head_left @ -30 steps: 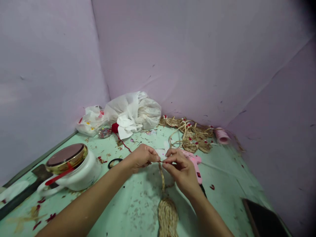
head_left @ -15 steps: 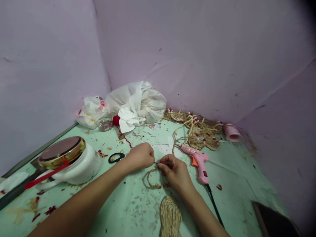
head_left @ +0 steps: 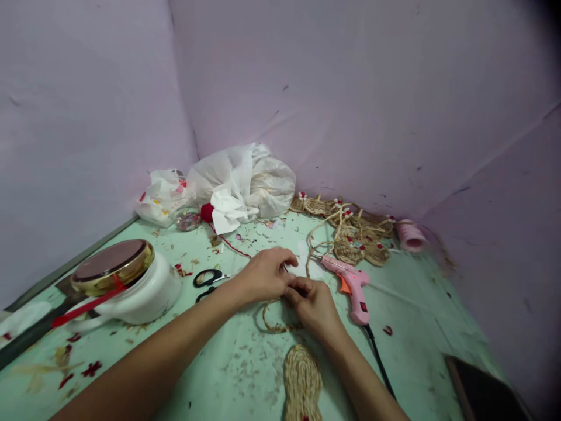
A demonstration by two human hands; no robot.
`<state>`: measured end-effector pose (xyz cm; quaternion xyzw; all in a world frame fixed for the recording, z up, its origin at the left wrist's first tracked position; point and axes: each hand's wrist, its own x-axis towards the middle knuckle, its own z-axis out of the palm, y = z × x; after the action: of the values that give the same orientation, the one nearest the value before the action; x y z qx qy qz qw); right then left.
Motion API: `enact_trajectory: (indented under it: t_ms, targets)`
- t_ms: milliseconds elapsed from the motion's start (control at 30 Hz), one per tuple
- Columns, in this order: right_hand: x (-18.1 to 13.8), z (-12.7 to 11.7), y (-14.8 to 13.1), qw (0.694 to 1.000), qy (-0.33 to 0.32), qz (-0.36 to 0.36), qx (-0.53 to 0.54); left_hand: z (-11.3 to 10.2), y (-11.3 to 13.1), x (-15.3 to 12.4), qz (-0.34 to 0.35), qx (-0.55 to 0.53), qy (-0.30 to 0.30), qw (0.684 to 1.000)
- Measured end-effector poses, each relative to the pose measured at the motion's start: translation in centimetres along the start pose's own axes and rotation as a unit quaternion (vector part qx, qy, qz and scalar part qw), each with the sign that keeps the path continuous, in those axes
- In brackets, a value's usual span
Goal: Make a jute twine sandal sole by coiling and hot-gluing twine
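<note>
My left hand is closed in a pinch on red yarn; a dark bit of it shows between the fingers. The yarn runs back to a red ball of yarn. Fingertips touching the left ones, my right hand pinches the end of a braided straw cord, which curves in a loop below. The exact grip is partly hidden by the fingers. Below the hands lies a coiled straw sole-shaped piece. Black-handled scissors lie beside my left wrist, partly covered by the forearm.
A pink glue gun with a black cable lies right of my hands. Behind it are straw pieces with red and white beads and a pink spool. A white pot stands left, a white plastic bag at the back.
My left hand has moved slightly right and up to meet the right hand, its fingers now lifted and curled over. The red yarn stretches further right. More of the scissors shows.
</note>
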<state>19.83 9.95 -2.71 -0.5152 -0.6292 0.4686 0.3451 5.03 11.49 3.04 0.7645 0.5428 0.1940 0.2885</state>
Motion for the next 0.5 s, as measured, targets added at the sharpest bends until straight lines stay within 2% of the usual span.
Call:
enact_trajectory:
  t_ms: [67, 167, 233, 500]
  targets:
    - [0.2, 0.0, 0.1, 1.0, -0.009, 0.013, 0.025, -0.6, -0.7, 0.1, 0.023, 0.007, 0.019, 1.0]
    - [0.4, 0.0, 0.3, 0.998, -0.013, 0.031, 0.053, -1.7, -1.4, -0.1, 0.028, 0.034, -0.06, 0.997]
    - [0.4, 0.0, 0.4, 0.997, -0.01, 0.037, 0.065, -1.9, -1.5, -0.3, 0.014, 0.047, -0.089, 0.995]
    - [0.3, -0.1, 0.2, 0.995, -0.018, 0.035, 0.091, 0.2, -1.3, -0.2, -0.016, 0.065, -0.092, 0.994]
